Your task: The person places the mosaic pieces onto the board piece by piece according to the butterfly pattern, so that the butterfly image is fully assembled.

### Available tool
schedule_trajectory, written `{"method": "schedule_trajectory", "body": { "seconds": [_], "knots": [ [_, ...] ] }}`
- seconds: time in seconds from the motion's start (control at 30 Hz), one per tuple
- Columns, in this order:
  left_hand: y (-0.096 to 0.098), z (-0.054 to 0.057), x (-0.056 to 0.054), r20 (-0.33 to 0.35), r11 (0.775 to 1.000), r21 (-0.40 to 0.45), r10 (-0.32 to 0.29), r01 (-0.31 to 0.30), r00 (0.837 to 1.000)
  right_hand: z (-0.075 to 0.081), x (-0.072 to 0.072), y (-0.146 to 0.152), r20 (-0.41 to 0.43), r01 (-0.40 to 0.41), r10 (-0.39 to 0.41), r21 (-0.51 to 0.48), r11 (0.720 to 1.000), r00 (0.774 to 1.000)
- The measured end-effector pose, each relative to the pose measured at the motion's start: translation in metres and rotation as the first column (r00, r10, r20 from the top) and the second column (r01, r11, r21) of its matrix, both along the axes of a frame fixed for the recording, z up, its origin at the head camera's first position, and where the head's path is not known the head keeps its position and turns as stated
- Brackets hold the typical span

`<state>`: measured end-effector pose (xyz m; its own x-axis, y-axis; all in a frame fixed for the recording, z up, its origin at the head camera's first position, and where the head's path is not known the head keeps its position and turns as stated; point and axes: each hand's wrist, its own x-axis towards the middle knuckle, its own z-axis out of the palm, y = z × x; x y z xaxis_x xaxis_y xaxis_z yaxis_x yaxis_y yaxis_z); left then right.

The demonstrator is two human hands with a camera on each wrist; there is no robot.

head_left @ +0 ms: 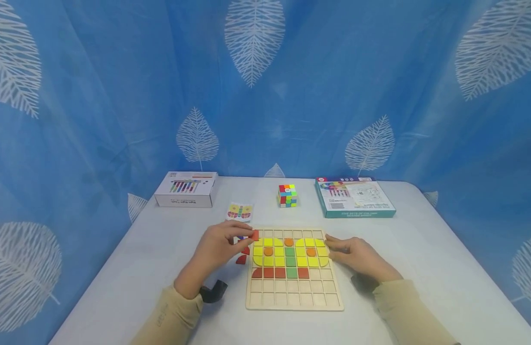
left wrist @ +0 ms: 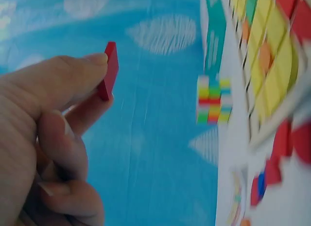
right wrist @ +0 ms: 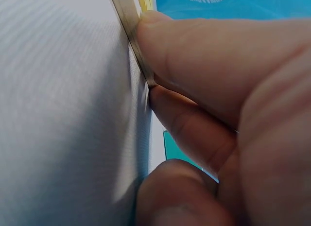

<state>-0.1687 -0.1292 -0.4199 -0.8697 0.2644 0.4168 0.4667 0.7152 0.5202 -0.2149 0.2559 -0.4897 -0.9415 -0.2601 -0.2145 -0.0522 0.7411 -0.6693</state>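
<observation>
My left hand [head_left: 215, 247] pinches a red square tile [head_left: 254, 235] between thumb and fingertip, above the upper left corner of a wooden grid board [head_left: 294, 300]. In the left wrist view the tile [left wrist: 111, 73] is tilted nearly edge-on. My right hand [head_left: 357, 257] grips the board's right edge, thumb on the rim [right wrist: 131, 29] and a finger against its side. Yellow tiles [head_left: 268, 261], orange discs [head_left: 288, 242] and a green column [head_left: 290, 261] lie in the grid. Below the yellow runs a row of red tiles [head_left: 268, 272], with one right of the green.
Loose red pieces [head_left: 241, 259] lie left of the board, partly behind my left hand. Beyond them is a pattern card [head_left: 239, 212]. Further back stand a white box [head_left: 185, 190], a puzzle cube [head_left: 288, 196] and a teal-edged box [head_left: 355, 199], before a blue curtain [head_left: 265, 124].
</observation>
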Motion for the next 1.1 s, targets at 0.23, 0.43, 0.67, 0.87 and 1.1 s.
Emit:
{"method": "schedule_trajectory", "body": {
  "seconds": [0.23, 0.43, 0.67, 0.87, 1.1],
  "knots": [
    [0.048, -0.008, 0.016, 0.077, 0.983, -0.135, -0.111, 0.121, 0.991, 0.003, 0.001, -0.002, 0.002, 0.002, -0.002, -0.018, 1.000, 1.000],
    [0.092, -0.014, 0.022, 0.206, 0.963, -0.230, -0.092, 0.140, 0.974, 0.003, 0.001, -0.002, -0.012, -0.010, 0.010, -0.008, 1.000, 1.000],
    [0.128, -0.018, 0.021, 0.309, 0.938, -0.262, -0.140, 0.225, 0.941, 0.003, 0.001, 0.000, -0.033, -0.022, 0.022, -0.003, 1.000, 0.999],
    [0.148, -0.021, 0.018, 0.319, 0.897, -0.361, -0.138, 0.254, 0.938, 0.003, 0.001, 0.000, -0.026, -0.012, 0.012, 0.006, 1.000, 1.000],
    [0.155, -0.030, 0.017, 0.324, 0.892, -0.370, -0.139, 0.260, 0.936, 0.002, 0.001, -0.001, -0.022, -0.013, 0.013, 0.004, 1.000, 1.000]
  ]
}}
